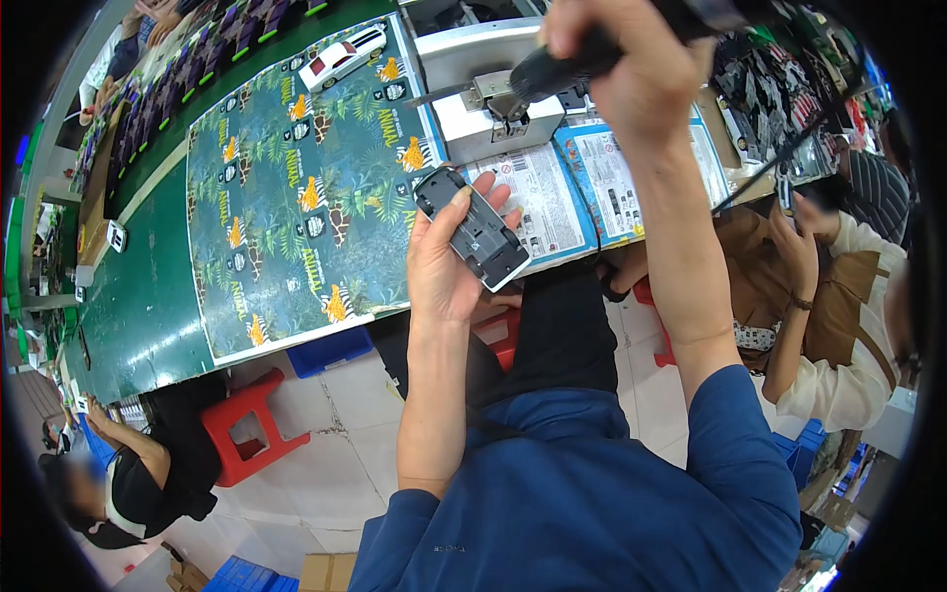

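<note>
My left hand point(449, 252) holds a toy car point(478, 232) upside down above the table's front edge. Its black underside with the wheels faces up, and a pale body shows along its rim. The thumb lies across one end of the chassis. My right hand point(641, 84) is wrapped round a black power screwdriver point(562, 67), raised over the back of the table. Its long thin bit point(444, 96) points left, near a metal block with a bracket point(508, 123), apart from the held car. Whether the bit touches the bracket I cannot tell.
A white toy car point(340, 59) stands on a printed animal-pattern sheet point(266, 197) covering the green table point(148, 286). Printed cards point(538, 202) lie beside the block. Many small parts point(779, 89) are heaped at right. Co-workers sit at both sides; a red stool point(237, 429) stands below.
</note>
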`<state>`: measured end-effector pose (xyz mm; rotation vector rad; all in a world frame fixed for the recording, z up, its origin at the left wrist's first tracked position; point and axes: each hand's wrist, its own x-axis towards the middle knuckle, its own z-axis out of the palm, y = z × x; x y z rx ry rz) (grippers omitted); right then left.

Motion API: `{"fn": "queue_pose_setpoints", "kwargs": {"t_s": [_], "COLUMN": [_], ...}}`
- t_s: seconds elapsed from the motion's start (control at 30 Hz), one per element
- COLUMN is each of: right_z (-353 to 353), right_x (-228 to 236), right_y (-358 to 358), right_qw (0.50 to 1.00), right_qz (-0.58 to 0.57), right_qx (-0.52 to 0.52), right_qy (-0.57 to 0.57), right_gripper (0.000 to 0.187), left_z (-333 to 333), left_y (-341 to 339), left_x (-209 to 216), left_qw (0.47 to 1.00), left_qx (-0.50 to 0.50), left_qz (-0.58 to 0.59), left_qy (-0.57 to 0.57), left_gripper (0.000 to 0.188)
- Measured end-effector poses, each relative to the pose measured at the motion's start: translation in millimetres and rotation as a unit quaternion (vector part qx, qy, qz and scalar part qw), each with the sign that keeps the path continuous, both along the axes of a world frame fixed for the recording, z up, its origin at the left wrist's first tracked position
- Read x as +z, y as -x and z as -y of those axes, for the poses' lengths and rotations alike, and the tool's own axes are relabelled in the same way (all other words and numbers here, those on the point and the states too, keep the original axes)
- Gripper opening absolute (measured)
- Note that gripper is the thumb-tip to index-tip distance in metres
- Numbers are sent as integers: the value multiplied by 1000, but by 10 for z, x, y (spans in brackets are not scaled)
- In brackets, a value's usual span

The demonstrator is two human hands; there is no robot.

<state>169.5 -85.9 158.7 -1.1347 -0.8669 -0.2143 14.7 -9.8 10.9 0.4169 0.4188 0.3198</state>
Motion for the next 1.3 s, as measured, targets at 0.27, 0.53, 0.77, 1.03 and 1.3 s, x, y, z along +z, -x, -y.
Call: {"fn": "queue_pose_setpoints", "kwargs": {"t_s": [0.27,0.53,0.77,1.03,1.3], "right_z": [-114,296,421,446,346], "right_x": [10,-8,-243,-178,-277], "right_y": [95,659,731,783,672], "right_qw": [997,938,949,952,894], "right_qz": [38,-305,-100,-116,-158], "right_qx": [28,153,297,241,417], "right_qy": [62,-62,21,153,33], "right_gripper": [19,11,13,14,17], "left_z": [27,-30,-58,-62,-21], "left_y": [124,126,98,125,126], "left_x": [3,-37,-63,-80,2], "left_qw": [1000,998,999,999,994], "left_qx": [-3,15,46,26,-9], "left_qz": [11,50,17,21,36], "left_qy": [-6,-38,-9,2,99], "left_gripper": [38,85,91,88,65]}}
